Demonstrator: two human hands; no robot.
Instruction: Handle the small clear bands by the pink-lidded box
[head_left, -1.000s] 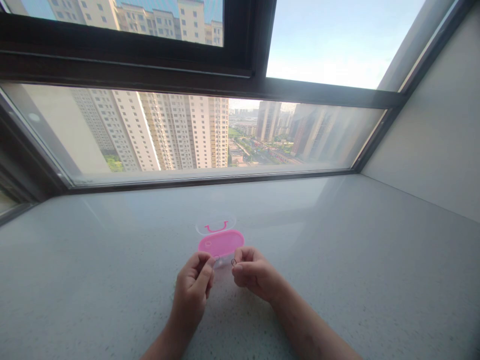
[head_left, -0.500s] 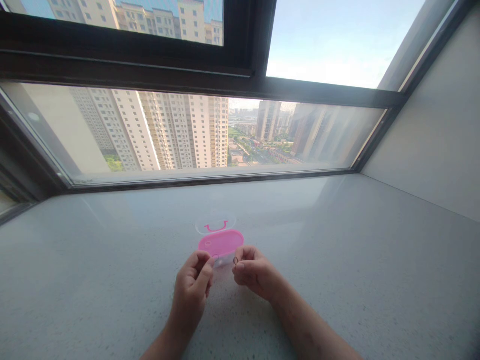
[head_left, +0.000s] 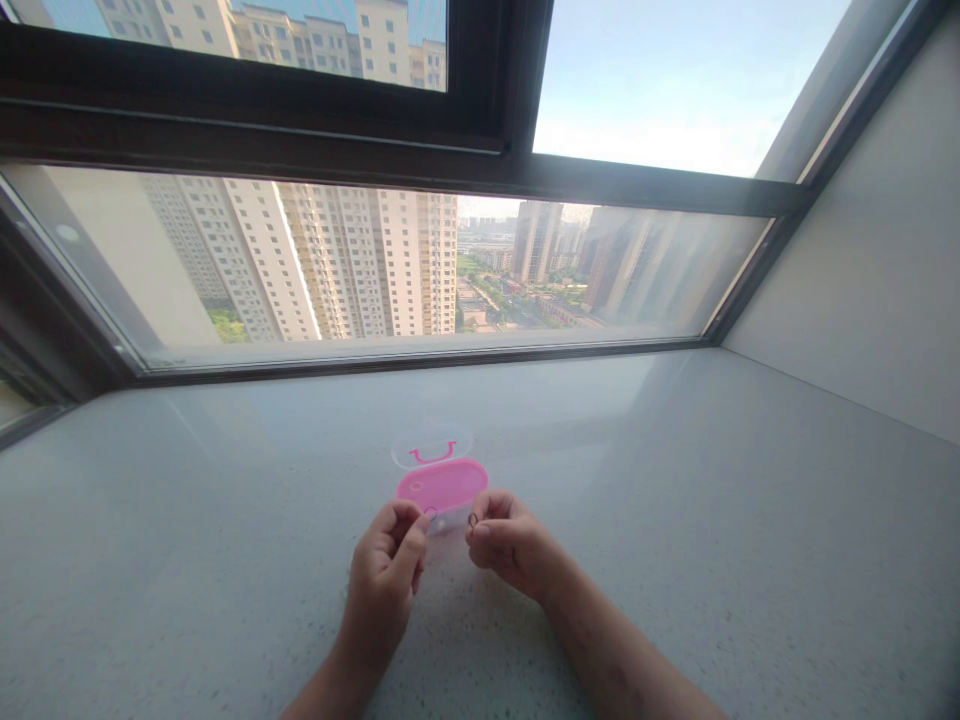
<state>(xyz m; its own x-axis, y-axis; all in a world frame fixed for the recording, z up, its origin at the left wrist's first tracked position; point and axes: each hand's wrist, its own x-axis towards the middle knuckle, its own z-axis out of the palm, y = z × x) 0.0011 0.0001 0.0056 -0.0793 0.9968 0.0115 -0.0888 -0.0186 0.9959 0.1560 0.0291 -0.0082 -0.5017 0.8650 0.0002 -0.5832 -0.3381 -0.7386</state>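
Observation:
My left hand is closed in a pinch on a thin, light-coloured ring, part of which shows past the fingertips. Across a small gap, my right hand pinches a small dark ring between thumb and forefinger. Just beyond both hands lies an oval pink piece of a small plastic box, with a small ring-shaped mark or loop at its left end. Its clear lower part shows between my hands. Behind it is a see-through oval lid with a curved pink handle.
A pale speckled sill spreads around my hands. Dark window frames edge it at the back, with tall buildings outside. A white wall bounds it on the right.
Both hands stay nearly still. The thin ring at my left fingertips shows slightly more clearly, and the dark ring in my right hand has shifted very little.

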